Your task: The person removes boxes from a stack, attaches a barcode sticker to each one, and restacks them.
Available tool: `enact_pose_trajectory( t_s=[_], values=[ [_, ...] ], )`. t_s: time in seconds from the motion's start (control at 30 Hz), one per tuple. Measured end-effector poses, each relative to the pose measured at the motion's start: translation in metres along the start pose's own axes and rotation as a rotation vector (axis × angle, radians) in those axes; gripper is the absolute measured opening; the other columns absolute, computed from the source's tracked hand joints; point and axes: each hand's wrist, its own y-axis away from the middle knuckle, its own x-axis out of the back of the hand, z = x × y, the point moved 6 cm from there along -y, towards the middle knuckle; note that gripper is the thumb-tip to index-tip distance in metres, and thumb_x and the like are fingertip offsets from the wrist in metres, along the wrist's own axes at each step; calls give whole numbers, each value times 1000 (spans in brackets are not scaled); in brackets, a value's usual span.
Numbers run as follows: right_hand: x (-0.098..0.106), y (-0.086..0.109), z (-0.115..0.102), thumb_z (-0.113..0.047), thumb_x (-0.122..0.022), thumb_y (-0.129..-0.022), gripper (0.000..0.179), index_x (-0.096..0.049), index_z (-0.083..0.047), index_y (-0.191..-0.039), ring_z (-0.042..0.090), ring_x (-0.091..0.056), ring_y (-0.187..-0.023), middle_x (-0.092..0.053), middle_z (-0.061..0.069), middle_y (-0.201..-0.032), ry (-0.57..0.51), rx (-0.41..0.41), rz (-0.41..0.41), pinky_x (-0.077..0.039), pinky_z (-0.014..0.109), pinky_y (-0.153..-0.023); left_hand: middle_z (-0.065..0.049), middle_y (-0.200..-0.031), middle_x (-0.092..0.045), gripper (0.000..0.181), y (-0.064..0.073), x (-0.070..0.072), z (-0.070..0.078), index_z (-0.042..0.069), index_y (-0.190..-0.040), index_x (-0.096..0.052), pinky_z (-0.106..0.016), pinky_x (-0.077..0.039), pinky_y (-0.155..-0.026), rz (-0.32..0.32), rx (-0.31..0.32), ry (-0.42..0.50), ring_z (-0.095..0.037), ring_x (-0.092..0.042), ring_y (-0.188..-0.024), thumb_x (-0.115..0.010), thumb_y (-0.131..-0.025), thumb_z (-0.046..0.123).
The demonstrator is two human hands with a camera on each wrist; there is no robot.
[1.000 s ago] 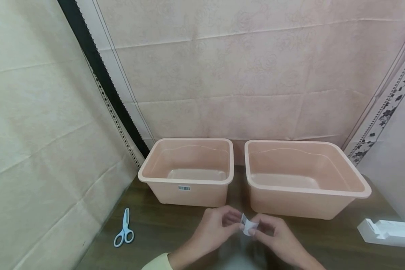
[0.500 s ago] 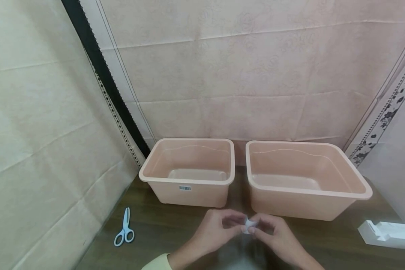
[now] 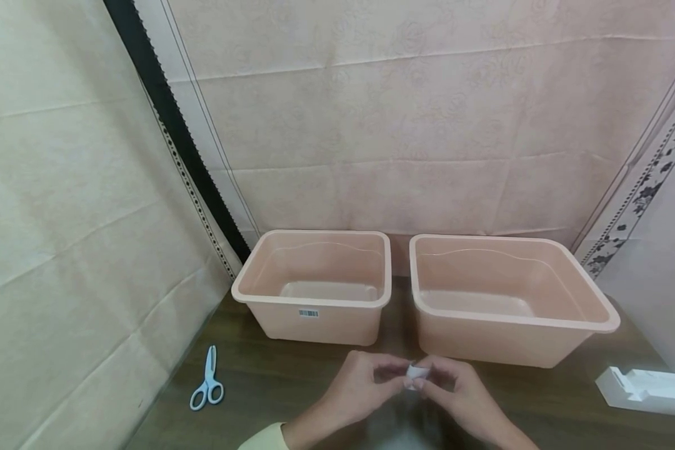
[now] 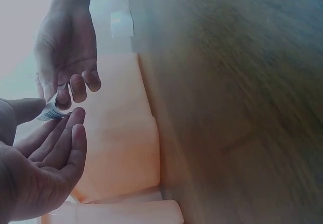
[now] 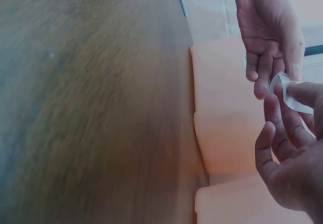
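Note:
My left hand (image 3: 365, 384) and right hand (image 3: 455, 387) meet in front of the tubs, fingertips close together. Between them is a small white barcode label (image 3: 417, 372), pinched by the thumb and finger of each hand. Its printed stripes show on the label (image 4: 49, 114) in the left wrist view. From the right wrist side the label (image 5: 298, 102) is plain white and curls under the right thumb. The other fingers of both hands are bent loosely, off the label. Part of the label is hidden behind the thumbs.
Two pale pink tubs, a left tub (image 3: 315, 322) with a barcode sticker (image 3: 308, 313) on its front and a right tub (image 3: 495, 340), stand at the back. Light blue scissors (image 3: 207, 384) lie on the left of the dark wooden table (image 3: 270, 381). A white box-like piece (image 3: 647, 390) lies right.
The left hand has shifted slightly right, closer to the right hand. The label, earlier standing up with its printed edge visible, now shows as a smaller curved white strip.

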Motion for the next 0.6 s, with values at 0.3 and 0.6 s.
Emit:
enact_pose_trajectory(
  t_s=[0.3,0.6],
  values=[
    [4,2,1,-17,-72,-101,8,-74,-17,-108,19,-73,-83,-77,3,-99,-5,7,-13,-62,31,-73,7,-110,-82,21,-1,1,0,19,-117,-81,-17,-59,-84,-10,-6,6,5,-73,-94,-77,-97,27],
    [10,2,6,-17,-75,-98,8,-74,-18,-106,12,-70,-77,-75,1,-90,49,-16,16,-59,28,-68,7,-101,-81,7,-1,8,-6,20,-102,-76,-23,-61,-85,35,23,42,2,-73,-91,-78,-96,23]
  ],
)
